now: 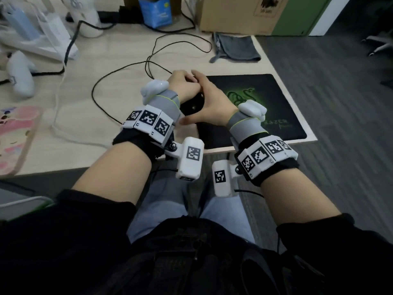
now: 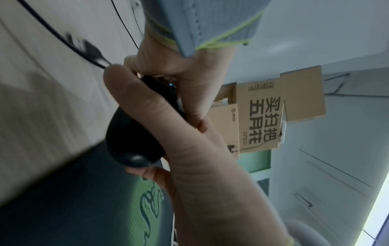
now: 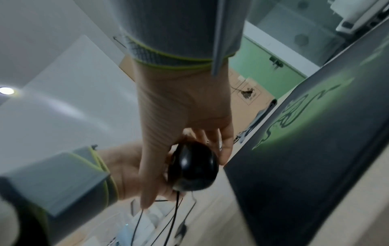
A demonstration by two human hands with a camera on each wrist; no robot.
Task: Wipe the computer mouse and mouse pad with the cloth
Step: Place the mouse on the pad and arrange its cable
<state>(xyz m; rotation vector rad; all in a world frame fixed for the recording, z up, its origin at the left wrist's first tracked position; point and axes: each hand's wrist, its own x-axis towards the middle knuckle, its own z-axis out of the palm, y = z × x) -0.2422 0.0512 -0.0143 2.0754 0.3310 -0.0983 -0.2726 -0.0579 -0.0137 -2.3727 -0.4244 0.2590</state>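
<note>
Both hands hold the black computer mouse (image 1: 193, 105) just above the desk, at the left edge of the black mouse pad (image 1: 265, 96) with its green logo. My left hand (image 1: 184, 82) grips the mouse's front end from the left. My right hand (image 1: 209, 96) wraps it from the right, thumb laid along its side. In the wrist views the mouse (image 2: 130, 146) (image 3: 195, 169) sits between both hands beside the pad (image 2: 84, 199) (image 3: 315, 149). The grey cloth (image 1: 236, 47) lies crumpled at the desk's far right corner, untouched.
Black cables (image 1: 119, 71) loop across the wooden desk (image 1: 85, 124) left of the pad. A cardboard box (image 1: 240, 13), a blue carton (image 1: 156, 11) and white bags (image 1: 49, 33) line the back. A white device (image 1: 21, 75) and a pink item (image 1: 14, 137) lie at the left.
</note>
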